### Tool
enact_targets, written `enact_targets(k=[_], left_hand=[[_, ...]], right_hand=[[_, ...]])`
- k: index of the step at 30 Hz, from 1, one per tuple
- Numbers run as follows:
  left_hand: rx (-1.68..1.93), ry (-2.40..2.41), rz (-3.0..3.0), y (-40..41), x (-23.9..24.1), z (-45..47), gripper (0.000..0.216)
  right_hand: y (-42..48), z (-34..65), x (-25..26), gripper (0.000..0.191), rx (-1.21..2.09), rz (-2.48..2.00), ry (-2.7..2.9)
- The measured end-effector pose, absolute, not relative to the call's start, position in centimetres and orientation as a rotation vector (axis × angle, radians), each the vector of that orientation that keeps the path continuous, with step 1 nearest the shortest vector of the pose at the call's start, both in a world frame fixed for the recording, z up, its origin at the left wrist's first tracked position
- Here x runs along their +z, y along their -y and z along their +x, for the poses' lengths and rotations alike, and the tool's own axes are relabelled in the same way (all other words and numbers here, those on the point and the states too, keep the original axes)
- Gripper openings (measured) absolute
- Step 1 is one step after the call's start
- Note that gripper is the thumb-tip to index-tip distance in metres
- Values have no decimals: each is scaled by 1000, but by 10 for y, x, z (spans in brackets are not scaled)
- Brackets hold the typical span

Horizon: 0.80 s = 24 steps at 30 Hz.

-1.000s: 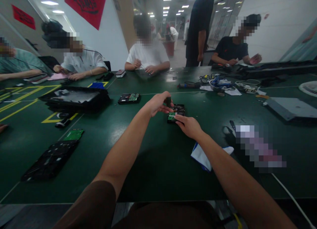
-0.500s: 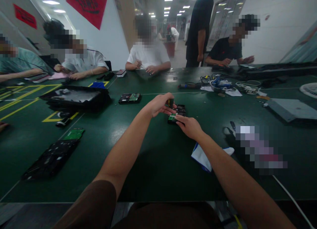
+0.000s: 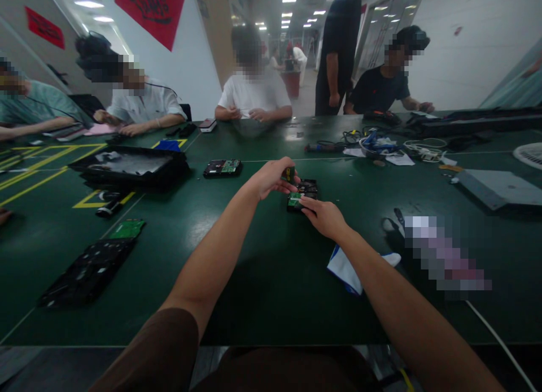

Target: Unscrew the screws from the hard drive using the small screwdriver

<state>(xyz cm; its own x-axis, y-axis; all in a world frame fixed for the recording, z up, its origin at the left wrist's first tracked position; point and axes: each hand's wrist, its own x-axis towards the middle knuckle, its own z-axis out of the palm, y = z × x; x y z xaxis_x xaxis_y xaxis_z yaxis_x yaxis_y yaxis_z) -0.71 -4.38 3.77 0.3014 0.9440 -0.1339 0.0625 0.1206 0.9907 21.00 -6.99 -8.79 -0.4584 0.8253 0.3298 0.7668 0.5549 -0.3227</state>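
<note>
The left hand [image 3: 271, 177] is closed on a small dark tool [image 3: 289, 173], held upright over the drive [image 3: 302, 194] lying mid-table [image 3: 254, 279]. Since a second ago the tool has barely shifted, staying on the same spot of the green board [image 3: 293, 199]. The right hand [image 3: 324, 217] still rests fingertips on the drive's near edge, steadying it, gripping nothing. Work stays at that one point.
</note>
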Motion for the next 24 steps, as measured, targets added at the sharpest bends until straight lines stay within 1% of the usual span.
enact_targets(k=[6, 10, 18, 24], left_hand=[[822, -1024, 1276, 44, 37, -9, 33], [793, -930, 1218, 46, 36, -7, 27], [898, -1124, 1301, 43, 37, -8, 31], [863, -1028, 1241, 44, 36, -7, 28]], right_hand=[[70, 210, -87, 38, 182, -1297, 2339], [70, 209, -88, 38, 178, -1292, 2343], [70, 209, -86, 38, 183, -1295, 2347], [70, 210, -88, 37, 171, -1296, 2343]])
